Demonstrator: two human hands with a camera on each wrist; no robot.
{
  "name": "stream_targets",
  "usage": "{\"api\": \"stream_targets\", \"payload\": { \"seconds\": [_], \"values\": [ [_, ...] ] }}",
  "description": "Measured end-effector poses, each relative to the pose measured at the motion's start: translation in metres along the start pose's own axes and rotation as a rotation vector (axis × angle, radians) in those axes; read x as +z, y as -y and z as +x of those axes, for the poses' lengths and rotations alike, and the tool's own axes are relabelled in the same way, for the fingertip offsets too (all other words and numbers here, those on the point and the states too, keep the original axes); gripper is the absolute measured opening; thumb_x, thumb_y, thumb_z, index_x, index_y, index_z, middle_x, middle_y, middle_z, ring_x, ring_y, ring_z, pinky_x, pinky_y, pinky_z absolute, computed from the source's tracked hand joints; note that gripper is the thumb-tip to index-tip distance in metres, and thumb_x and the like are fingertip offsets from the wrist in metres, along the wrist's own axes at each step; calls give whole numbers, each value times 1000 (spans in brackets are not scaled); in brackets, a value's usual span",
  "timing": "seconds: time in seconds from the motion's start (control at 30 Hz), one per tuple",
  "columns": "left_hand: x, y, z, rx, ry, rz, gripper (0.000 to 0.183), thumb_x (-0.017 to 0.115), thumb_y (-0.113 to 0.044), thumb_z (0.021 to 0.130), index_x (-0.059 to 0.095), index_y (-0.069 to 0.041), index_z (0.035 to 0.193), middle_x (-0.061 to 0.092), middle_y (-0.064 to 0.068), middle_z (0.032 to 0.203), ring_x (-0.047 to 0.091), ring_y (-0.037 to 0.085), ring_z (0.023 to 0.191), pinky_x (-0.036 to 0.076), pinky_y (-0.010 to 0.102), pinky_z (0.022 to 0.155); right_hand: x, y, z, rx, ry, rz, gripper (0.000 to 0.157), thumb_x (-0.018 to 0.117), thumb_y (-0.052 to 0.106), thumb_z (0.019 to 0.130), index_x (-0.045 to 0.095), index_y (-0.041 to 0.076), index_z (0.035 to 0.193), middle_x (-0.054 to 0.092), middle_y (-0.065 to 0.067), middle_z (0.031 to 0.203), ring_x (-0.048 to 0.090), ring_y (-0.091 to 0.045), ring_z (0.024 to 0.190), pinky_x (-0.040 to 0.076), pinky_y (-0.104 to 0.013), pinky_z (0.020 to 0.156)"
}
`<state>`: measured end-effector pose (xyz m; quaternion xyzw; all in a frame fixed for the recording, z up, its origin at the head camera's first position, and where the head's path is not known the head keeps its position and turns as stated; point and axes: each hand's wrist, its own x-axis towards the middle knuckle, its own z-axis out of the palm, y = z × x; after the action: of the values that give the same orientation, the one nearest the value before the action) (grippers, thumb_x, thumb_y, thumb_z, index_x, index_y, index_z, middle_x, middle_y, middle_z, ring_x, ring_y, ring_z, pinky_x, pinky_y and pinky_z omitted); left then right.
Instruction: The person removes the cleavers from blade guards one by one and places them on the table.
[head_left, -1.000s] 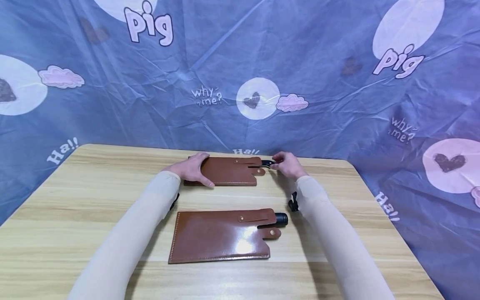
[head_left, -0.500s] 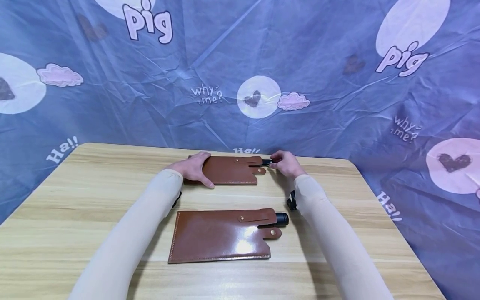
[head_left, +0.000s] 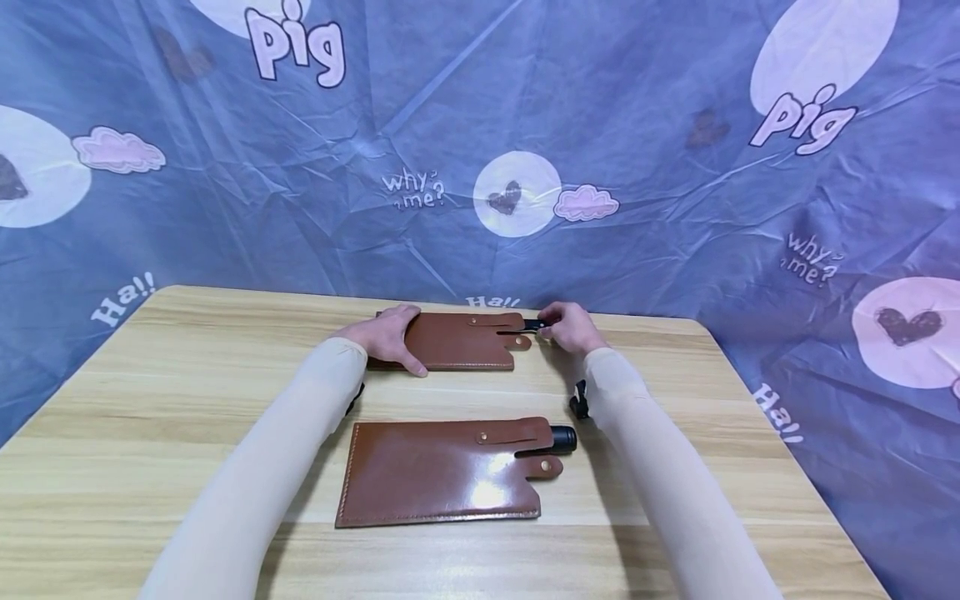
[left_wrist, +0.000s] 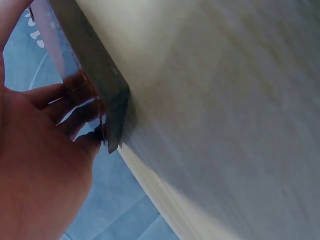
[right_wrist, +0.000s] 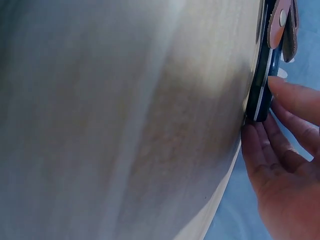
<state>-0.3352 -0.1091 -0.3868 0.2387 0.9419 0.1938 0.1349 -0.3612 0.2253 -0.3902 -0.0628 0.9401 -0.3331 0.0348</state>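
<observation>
— Left hand (head_left: 384, 335) is spread over the left end of the far knife sheath (head_left: 459, 343), thumb at the near edge, fingers toward the far one. And the right?

— Right hand (head_left: 572, 327) pinches the butt of the black handle (right_wrist: 259, 95) between thumb and fingertips, where it sticks out of the sheath's right end.

— Is the left one squeezing?

— I can't tell; it looks laid across rather than clenched.

— Where does that sheath sit?

— Flat toward the back edge of the wooden table (head_left: 187, 417), beyond the near sheath (head_left: 435, 475), which lies apart from it with its own rounded handle (head_left: 563, 438) showing.

— How would the far one handle?

— Stiff, I'd judge: flat brown leather, firmly stitched. Its smooth face probably lets fingertips slide, so the edges should give a surer hold. Weight is harder to call; the blade is hidden, but so broad a sheath suggests a wide, fairly heavy one.

— And the handle?

— Hard and smooth, by its look. Little sticks out, so a pinch could slip; thumb and fingers on opposite sides, closer to the snap tab (head_left: 517, 342), should hold better. Nothing looks fragile, though the leather might scuff.
</observation>
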Motion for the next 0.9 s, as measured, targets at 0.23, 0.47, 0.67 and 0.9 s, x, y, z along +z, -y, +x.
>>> {"api": "stream_targets", "payload": {
  "seconds": [0.23,0.47,0.67,0.9],
  "values": [
    [1,-1,2,-1,0,12,115,79,-50,56,19,2,140,19,19,143,15,31,130,18,42,103,3,0,1,27,-11,-7,30,68,5,77,62,2,106,60,-14,99,52,-25,90,42,-35,79],
    [0,-4,5,-3,1,33,112,79,-50,56,22,1,139,23,16,139,20,29,127,23,42,100,1,-3,-1,40,-34,-6,27,69,6,76,64,5,102,61,-11,98,53,-24,90,39,-36,83],
    [0,-4,5,-7,-7,30,114,79,-52,53,23,-1,139,25,14,136,23,27,125,27,41,98,-2,-1,-2,39,-43,18,28,70,5,76,64,5,103,61,-11,100,54,-25,91,41,-36,82],
    [-2,-4,1,-5,-47,9,115,80,-51,52,24,-1,138,26,14,134,23,27,123,28,42,98,-5,0,-4,-1,-65,18,28,70,5,75,65,4,102,62,-12,99,55,-25,88,43,-35,78]
  ]
}}
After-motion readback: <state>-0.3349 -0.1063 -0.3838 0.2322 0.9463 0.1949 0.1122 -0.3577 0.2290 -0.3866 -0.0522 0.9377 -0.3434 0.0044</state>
